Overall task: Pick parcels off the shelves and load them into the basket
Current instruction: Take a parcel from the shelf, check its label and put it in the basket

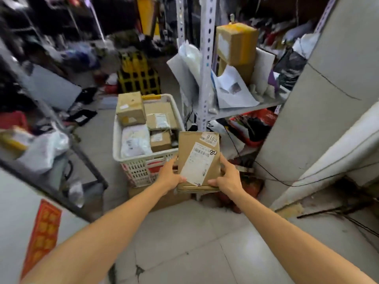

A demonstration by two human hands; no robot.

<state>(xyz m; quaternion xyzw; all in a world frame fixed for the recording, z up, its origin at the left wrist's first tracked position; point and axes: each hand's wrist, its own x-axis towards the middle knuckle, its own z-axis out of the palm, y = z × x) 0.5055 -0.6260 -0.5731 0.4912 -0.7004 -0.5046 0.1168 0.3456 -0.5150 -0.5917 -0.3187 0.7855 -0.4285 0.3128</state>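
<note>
Where the thumbs lie flat on the near corners of its label, the fingers (223, 160) of both hands wrap the long sides of a flat brown parcel (190, 144), so it is clamped between the two palms. The left hand (170, 177) takes the left edge and the right hand (228, 178) the right edge. Both bare forearms reach straight out, nearly parallel.

The parcel hangs in the air with its white label (196, 165) facing up, "80" inked beside the barcode. It is just at the near right corner of the white basket (117, 144), its left edge crossing in front of the rim.

The basket appears to rest on a cardboard box (164, 199) on the tiled floor (184, 232) and is packed full. A brown carton (131, 108) rides on top at the far left, a white mailer bag (135, 143) lies nearer, and smaller boxes fill the right side.

Right of the basket a perforated steel upright (205, 68) carries a shelf (256, 105) with a tall taped box (235, 44) and loose white bags. A yellow crate (139, 78) stands behind the basket.
</note>
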